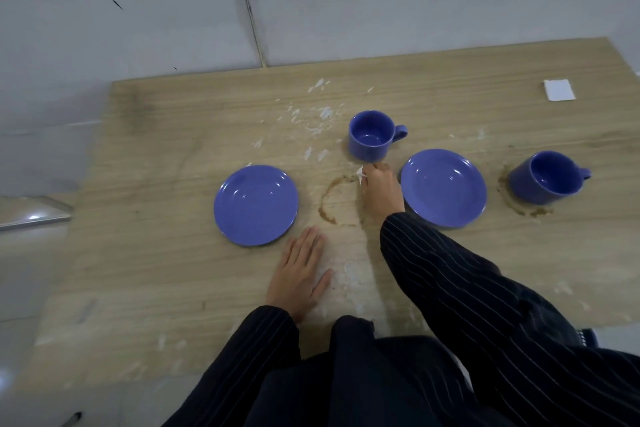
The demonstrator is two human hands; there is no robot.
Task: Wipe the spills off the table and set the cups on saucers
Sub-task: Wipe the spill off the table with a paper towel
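Observation:
Two blue saucers lie on the wooden table [173,288]: the left saucer [256,204] and the right saucer [444,187]. One blue cup [372,136] stands upright behind and between them; a second blue cup [547,177] stands at the right in a brown spill [519,206]. A brown ring-shaped spill [329,208] marks the table between the saucers. My right hand [381,191] is closed on a small white tissue [361,175] pressed at the ring's upper right edge. My left hand [298,270] rests flat on the table, fingers spread, just below the left saucer.
A white stack of paper [558,90] lies at the far right of the table. White flecks and smears [318,114] scatter over the wood behind the cups. A grey wall stands behind the table; the left table edge drops to a grey floor.

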